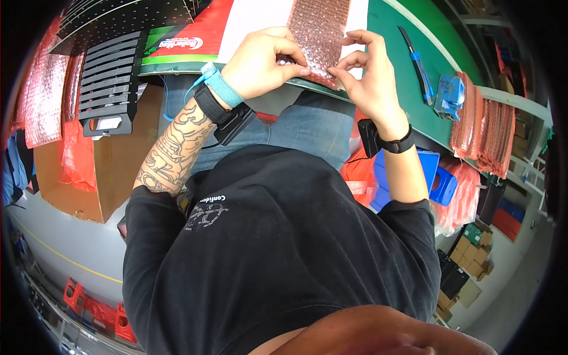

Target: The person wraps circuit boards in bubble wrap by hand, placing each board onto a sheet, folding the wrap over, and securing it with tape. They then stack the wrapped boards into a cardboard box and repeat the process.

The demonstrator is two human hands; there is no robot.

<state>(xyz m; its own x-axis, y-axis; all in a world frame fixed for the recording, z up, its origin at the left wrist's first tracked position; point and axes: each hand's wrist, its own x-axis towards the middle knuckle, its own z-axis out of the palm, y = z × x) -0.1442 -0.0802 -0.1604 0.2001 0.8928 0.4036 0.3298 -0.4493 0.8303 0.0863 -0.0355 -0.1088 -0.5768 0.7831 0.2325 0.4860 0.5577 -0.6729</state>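
Observation:
A pink bubble-wrap piece [320, 29] lies over the front of the green worktop [387, 35], with a white sheet [254, 18] under or beside it. My left hand [260, 64] has thumb and fingers closed on the wrap's near left edge. At the near right corner, my right hand [371, 77] pinches the same edge between thumb and index finger, its other fingers curled loosely. Whether anything is inside the wrap cannot be made out.
Right of the wrap lie a blue utility knife [419, 70], a blue tape dispenser [448, 97] and stacked pink bubble-wrap bags [482, 125]. Blue bins [441, 186] hang below the edge. On the left stand a black slotted rack [109, 80] and a cardboard box [112, 171].

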